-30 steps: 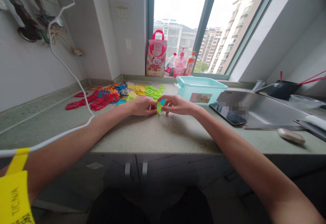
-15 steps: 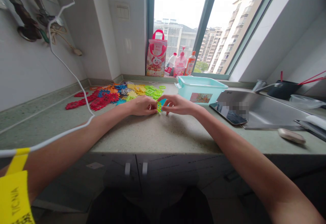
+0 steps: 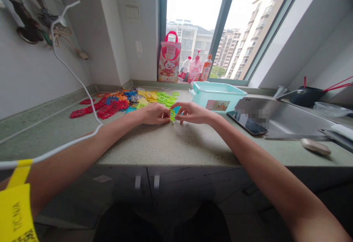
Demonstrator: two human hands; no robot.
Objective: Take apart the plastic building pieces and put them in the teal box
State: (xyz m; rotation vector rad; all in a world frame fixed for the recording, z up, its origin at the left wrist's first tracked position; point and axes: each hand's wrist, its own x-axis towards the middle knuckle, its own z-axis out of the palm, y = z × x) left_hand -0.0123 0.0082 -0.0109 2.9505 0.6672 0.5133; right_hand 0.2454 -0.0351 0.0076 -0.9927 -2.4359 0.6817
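Note:
My left hand [image 3: 153, 114] and my right hand [image 3: 192, 112] meet over the green countertop [image 3: 171, 144], fingers pinched on a small yellow-green plastic building piece [image 3: 172, 115] held between them. A bit of blue plastic [image 3: 177, 109] shows just behind the fingers. Beyond the left hand lies a spread of flat interlocking pieces [image 3: 124, 101] in red, orange, blue, yellow and green.
A turquoise lidded box [image 3: 216, 95] stands behind my right hand. A phone [image 3: 246, 122] lies at the edge of a steel sink [image 3: 286, 121]. A white cable [image 3: 77, 80] hangs across the left. A pink bag [image 3: 169, 59] and bottles [image 3: 195, 69] stand on the window sill.

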